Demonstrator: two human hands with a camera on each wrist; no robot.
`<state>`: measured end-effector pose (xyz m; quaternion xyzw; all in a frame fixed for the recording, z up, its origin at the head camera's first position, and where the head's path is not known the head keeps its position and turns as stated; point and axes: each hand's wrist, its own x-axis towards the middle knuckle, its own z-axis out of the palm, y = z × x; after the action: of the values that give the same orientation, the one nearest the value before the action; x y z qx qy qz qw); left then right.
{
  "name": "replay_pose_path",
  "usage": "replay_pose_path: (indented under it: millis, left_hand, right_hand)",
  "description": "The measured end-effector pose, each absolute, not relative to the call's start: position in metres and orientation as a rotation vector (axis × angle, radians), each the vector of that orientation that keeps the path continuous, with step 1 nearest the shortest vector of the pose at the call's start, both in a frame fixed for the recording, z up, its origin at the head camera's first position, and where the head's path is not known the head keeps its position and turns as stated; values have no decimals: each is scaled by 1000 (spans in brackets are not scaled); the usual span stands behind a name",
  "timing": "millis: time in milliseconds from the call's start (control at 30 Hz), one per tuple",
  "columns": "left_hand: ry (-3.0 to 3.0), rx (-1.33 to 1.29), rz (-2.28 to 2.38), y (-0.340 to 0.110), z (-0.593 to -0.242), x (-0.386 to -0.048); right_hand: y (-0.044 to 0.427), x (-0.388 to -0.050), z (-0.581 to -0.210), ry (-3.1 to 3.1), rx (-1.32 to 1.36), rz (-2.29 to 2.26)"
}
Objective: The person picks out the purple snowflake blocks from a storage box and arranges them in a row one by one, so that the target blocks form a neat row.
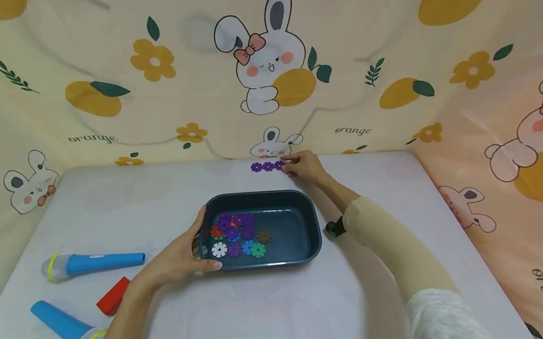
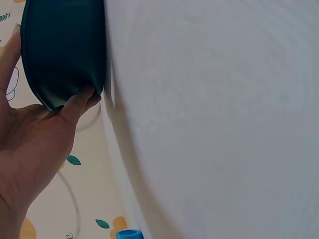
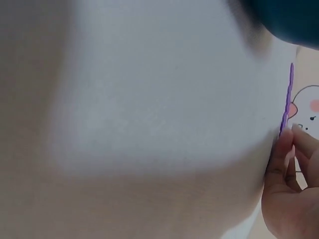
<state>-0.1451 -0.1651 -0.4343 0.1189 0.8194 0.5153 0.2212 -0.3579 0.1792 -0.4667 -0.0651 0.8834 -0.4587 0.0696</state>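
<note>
On a white table [image 1: 264,310] by bunny-print cloth [image 1: 275,50], the left hand [image 1: 180,257] grips a dark-blue tray [image 1: 289,238] of colourful flower discs [image 1: 234,235], the right hand [image 1: 306,167] a purple row [image 1: 268,166].

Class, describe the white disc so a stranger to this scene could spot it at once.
On the white table, find the dark tray whose left end the left hand grips. Inside, near that hand, is a cluster of discs; the white disc lies at its lower left. It alone is white among brightly coloured neighbours, mostly purple.
</note>
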Motion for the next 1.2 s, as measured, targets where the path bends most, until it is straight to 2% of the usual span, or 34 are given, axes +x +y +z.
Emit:
replay_pose_path:
  millis: [367,767,1200]
  left_hand:
    - [2350,338,1326,-166,-430,-146]
    - [2336,350,1353,-163,-432,-145]
    - [2384,322,1268,-160,-430,-144]
  right_hand:
    - [172,-336,-441,2459,-337,-1643]
    - [155,-295,-419,2379,-485,-1665]
    - [132,-258,-416,2286,-645,-1627]
